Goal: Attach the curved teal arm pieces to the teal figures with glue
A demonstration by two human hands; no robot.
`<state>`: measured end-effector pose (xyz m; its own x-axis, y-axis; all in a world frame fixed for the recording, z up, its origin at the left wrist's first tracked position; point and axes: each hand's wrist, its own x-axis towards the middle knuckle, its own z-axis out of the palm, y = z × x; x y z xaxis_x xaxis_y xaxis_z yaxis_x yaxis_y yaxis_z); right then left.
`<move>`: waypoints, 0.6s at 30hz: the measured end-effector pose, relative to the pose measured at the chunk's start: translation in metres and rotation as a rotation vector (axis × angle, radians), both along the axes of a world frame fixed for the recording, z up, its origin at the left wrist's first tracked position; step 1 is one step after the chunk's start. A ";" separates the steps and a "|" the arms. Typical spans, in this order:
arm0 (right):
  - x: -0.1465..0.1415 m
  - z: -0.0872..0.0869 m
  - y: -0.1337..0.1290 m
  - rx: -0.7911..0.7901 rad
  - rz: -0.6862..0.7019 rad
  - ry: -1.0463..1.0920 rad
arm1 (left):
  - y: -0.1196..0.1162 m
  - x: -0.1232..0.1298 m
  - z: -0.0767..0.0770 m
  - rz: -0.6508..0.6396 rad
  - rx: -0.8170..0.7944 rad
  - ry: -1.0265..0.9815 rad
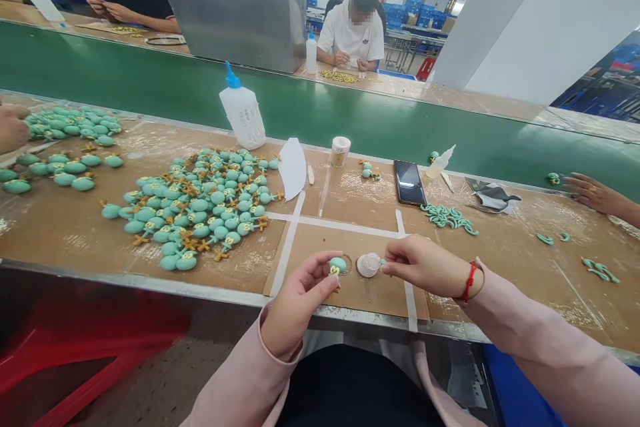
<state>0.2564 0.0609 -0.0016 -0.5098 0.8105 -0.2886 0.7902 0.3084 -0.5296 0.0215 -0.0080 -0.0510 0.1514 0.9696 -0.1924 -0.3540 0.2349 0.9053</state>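
Note:
My left hand (314, 283) is closed around a small mint-green figurine (337, 265) with yellow eyes, just above the cardboard. Between the thumb and fingertips of my right hand (413, 260) is a small green piece (383, 262), mostly covered by the fingers. Its tip is at the edge of a round dab of white glue (369, 265) on the cardboard. To the right lies a pile of curved green pieces (449, 217). A large heap of similar green figurines (200, 197) with orange-brown feet spreads out on the left.
A white glue bottle (243, 110), a paper-labelled cup (341, 152) and a phone (409, 182) stand or lie behind my hands. A green conveyor belt (320, 110) runs beyond the table. Another person's hand (593, 192) reaches in at the right; co-workers sit opposite.

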 end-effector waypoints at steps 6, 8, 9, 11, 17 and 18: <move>-0.007 0.009 0.002 -0.001 0.022 -0.068 | 0.002 -0.002 -0.002 0.010 0.022 0.050; -0.009 0.010 0.002 -0.002 0.019 -0.075 | 0.003 -0.002 -0.003 0.010 0.028 0.055; -0.009 0.009 0.002 -0.002 0.018 -0.073 | 0.003 -0.002 -0.003 0.005 0.033 0.053; -0.010 0.008 0.002 0.001 0.020 -0.065 | 0.003 -0.002 -0.005 -0.006 0.041 0.046; -0.006 0.012 0.002 0.010 0.010 -0.025 | 0.003 -0.004 -0.009 -0.040 0.022 0.011; -0.005 0.014 0.001 -0.006 -0.019 0.013 | 0.003 -0.004 -0.009 -0.046 0.014 0.001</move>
<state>0.2514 0.0614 0.0126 -0.4981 0.8184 -0.2867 0.7889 0.2904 -0.5416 0.0180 -0.0053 -0.0597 0.1955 0.9643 -0.1787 -0.3423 0.2378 0.9090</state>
